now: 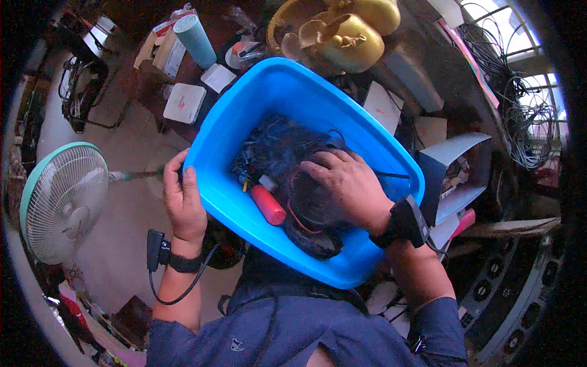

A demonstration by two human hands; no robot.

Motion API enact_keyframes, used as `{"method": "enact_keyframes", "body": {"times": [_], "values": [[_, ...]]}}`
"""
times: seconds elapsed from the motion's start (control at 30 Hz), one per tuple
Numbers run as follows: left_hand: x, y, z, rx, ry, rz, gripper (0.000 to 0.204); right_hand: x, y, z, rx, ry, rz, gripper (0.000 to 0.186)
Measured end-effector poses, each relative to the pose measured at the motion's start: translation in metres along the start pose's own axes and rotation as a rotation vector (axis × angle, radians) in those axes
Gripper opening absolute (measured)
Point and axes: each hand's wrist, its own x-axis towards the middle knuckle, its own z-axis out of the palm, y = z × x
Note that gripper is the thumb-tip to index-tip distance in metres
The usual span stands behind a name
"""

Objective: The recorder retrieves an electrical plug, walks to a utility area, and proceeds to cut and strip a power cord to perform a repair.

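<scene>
A bright blue plastic tub (309, 79) is tilted in front of my body. My left hand (185, 199) grips its left rim, the thumb lying on top and the fingers wrapped around the outer side. Inside the tub, my right hand (348, 183) bends its fingers over a dark round thing with a reddish edge (309, 205); its exact kind is unclear. Beside that lies a red cylinder (268, 205), close to a small white block (267, 182). A tangle of dark wires and small bits (269, 144) fills the tub's far left part.
To the left stands a fan with a green rim (64, 202). Past the tub are a white box-shaped device (184, 103), a light blue cylinder (194, 41) and a gold-coloured ornament (348, 40). At right are an open grey case (458, 171) and hanging cable bundles (526, 122).
</scene>
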Motion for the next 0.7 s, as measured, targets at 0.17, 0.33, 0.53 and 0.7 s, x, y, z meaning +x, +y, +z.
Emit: {"method": "enact_keyframes", "body": {"times": [0.17,0.33,0.53,0.7], "values": [[-0.001,-0.003,-0.003,0.024,0.015,0.002,0.029,0.009,0.010,0.003,0.068,-0.232,0.098,0.043],[0.000,0.003,0.000,-0.012,0.029,-0.018,0.029,0.050,-0.011,-0.002,0.174,-0.238,-0.140,0.038],[0.001,-0.005,-0.004,0.028,-0.023,-0.006,0.033,0.090,-0.031,0.073,-0.087,-0.328,-0.170,0.021],[0.001,-0.003,-0.004,0.011,-0.015,0.017,0.032,0.107,-0.037,0.092,-0.088,-0.590,-0.059,0.015]]}}
